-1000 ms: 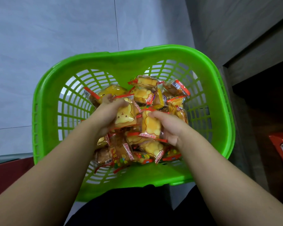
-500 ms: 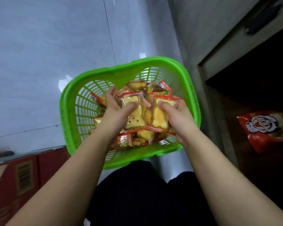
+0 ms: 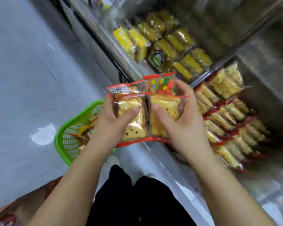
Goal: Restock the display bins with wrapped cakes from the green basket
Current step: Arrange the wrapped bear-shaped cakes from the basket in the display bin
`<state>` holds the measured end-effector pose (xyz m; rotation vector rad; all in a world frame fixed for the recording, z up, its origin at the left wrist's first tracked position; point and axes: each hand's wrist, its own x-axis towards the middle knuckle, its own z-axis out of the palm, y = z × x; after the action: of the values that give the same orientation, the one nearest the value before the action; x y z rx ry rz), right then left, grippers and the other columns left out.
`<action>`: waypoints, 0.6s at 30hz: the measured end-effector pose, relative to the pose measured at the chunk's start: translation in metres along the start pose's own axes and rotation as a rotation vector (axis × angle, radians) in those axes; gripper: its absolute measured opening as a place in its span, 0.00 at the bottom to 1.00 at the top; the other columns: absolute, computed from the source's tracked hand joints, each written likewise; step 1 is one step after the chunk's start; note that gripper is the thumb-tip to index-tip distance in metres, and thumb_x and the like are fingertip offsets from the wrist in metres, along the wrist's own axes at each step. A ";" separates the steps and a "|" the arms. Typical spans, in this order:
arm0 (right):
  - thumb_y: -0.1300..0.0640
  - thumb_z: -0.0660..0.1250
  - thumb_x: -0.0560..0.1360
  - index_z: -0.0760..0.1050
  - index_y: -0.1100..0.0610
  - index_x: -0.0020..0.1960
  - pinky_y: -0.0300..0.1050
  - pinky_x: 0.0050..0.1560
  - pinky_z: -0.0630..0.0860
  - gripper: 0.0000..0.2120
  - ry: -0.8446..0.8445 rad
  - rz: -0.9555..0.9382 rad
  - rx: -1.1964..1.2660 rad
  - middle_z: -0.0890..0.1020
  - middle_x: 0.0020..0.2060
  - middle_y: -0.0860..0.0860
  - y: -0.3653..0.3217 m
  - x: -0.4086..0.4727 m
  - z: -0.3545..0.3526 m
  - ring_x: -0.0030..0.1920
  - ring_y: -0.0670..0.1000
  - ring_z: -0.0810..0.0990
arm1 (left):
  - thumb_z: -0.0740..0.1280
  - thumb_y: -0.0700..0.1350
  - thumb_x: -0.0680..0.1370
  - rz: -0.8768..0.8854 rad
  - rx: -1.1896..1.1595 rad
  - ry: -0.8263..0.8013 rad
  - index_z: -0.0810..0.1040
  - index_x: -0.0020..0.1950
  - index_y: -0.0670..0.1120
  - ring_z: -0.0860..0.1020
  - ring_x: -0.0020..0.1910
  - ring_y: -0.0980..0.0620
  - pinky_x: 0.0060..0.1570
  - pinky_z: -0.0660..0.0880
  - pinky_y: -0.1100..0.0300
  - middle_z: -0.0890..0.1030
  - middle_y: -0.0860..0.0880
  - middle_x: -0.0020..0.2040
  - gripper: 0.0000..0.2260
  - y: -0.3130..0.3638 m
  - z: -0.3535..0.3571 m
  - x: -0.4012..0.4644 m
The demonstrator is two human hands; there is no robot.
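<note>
The left hand [image 3: 112,119] is curled round a small stack of clear, red-edged wrapped cakes shaped like yellow bears [image 3: 131,118], thumb pressed on the front one, and the right hand [image 3: 180,118] grips a second stack of the same wrapped cakes [image 3: 164,110] the same way. The two stacks touch side by side in the air, standing tall with their long sides running near to far, above the edge of the shiny metal display bins [image 3: 245,111] on the right. The green plastic basket with holes [image 3: 67,137] sits on the grey floor [image 3: 23,79], lower left of the hands, with more cakes inside.
</note>
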<state>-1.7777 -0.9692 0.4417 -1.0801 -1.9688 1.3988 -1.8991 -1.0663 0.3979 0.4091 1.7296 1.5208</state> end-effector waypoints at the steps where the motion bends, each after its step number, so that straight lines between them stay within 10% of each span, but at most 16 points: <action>1: 0.49 0.70 0.68 0.66 0.38 0.57 0.34 0.51 0.74 0.21 0.033 0.003 0.029 0.81 0.49 0.40 -0.004 -0.003 -0.022 0.48 0.39 0.80 | 0.71 0.53 0.62 0.032 -0.008 -0.057 0.75 0.48 0.62 0.81 0.45 0.58 0.49 0.78 0.55 0.83 0.59 0.44 0.15 0.012 0.018 -0.002; 5: 0.52 0.71 0.69 0.68 0.42 0.57 0.32 0.48 0.76 0.20 0.164 0.101 0.126 0.82 0.43 0.32 0.009 -0.022 -0.101 0.45 0.36 0.81 | 0.70 0.46 0.67 0.092 0.034 -0.314 0.73 0.51 0.54 0.80 0.40 0.63 0.39 0.75 0.68 0.83 0.60 0.41 0.14 0.039 0.092 -0.009; 10: 0.49 0.68 0.73 0.75 0.48 0.47 0.30 0.39 0.73 0.06 0.223 0.333 -0.025 0.82 0.38 0.40 0.058 -0.037 -0.162 0.37 0.35 0.79 | 0.72 0.45 0.72 0.038 0.211 -0.449 0.70 0.51 0.56 0.79 0.43 0.61 0.47 0.74 0.60 0.79 0.58 0.45 0.14 0.030 0.167 0.002; 14: 0.43 0.66 0.72 0.77 0.54 0.48 0.41 0.41 0.73 0.15 0.030 0.572 -0.156 0.81 0.40 0.47 0.094 -0.030 -0.170 0.41 0.47 0.79 | 0.70 0.51 0.72 -0.078 0.403 -0.531 0.75 0.51 0.53 0.81 0.48 0.55 0.51 0.77 0.56 0.83 0.56 0.47 0.10 0.016 0.192 0.032; 18: 0.46 0.68 0.72 0.71 0.49 0.38 0.28 0.31 0.70 0.10 -0.022 0.624 -0.184 0.77 0.35 0.41 0.108 -0.024 -0.168 0.36 0.41 0.75 | 0.70 0.53 0.72 -0.202 0.561 -0.601 0.78 0.41 0.53 0.82 0.48 0.53 0.49 0.77 0.58 0.83 0.58 0.42 0.05 0.000 0.195 0.048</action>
<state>-1.6018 -0.8797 0.4016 -1.8868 -1.8822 1.5394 -1.7886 -0.8987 0.3857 0.8470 1.6090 0.6463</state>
